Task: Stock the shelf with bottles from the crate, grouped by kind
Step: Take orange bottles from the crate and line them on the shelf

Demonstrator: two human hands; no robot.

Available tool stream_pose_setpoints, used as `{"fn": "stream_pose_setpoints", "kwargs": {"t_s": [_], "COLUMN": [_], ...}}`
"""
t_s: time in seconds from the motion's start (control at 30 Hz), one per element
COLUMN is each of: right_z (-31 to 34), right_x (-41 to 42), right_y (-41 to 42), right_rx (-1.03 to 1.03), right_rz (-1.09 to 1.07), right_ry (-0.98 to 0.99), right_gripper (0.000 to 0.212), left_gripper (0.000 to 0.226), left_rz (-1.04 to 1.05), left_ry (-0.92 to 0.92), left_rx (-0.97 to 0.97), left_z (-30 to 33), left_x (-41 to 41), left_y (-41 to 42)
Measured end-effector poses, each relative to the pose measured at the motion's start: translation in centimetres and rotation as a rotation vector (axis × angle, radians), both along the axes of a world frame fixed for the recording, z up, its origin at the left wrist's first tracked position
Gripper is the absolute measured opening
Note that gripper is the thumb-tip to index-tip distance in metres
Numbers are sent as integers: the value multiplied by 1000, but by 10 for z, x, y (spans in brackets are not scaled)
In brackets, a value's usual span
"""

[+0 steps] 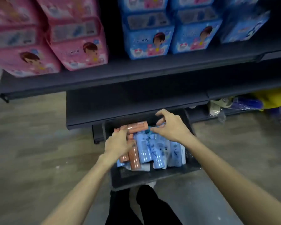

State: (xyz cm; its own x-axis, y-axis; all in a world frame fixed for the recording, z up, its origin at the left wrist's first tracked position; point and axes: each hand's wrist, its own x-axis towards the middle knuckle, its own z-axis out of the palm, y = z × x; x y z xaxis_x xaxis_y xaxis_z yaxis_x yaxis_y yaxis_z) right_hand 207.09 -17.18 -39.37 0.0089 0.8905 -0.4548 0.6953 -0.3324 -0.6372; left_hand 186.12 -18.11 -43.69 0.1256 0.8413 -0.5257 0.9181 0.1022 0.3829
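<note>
Early stage. Crate (154, 176) full; shelf (136, 101) beyond hands bare. Left hand (118, 143) grips orange bottles (134, 157). Right hand (170, 125) half-curled over blue bottles (144, 148); grip unclear.

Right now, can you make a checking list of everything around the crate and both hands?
Surface: wood-look floor; dark lower shelf bare where visible.
Job's things: black crate holds orange bottles and blue bottles.
Clutter: bagged items under shelf, right.
Hands: left hand grips orange bottles; right hand above blue bottles, fingers curled, grip unclear.
Cables: nothing seen.
Surroundings: pink packs, blue packs on upper shelf.
</note>
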Motion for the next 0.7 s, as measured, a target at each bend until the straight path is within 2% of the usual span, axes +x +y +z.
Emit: {"fn": "stream_pose_setpoints", "kwargs": {"t_s": [0.17,0.37,0.5,0.7], "right_z": [-114,-218,-267,-328], "right_x": [-10,-33,-49,-67], "right_y": [-23,-8,9,55], "right_rx": [-211,-204,-103,346], "right_rz": [19,293,376,518], "right_ry": [-45,-164,-276,-631], "right_gripper": [53,63,63,53], "left_gripper": [34,35,37,31], "left_rz": [112,179,214,244], "left_ry": [-8,-24,-2,7], "left_rx": [-282,-351,-360,-364], "left_z": [-94,-166,-203,-251], "left_x": [-15,-14,-15,-11], "left_y": [-38,-52,-44,-35]}}
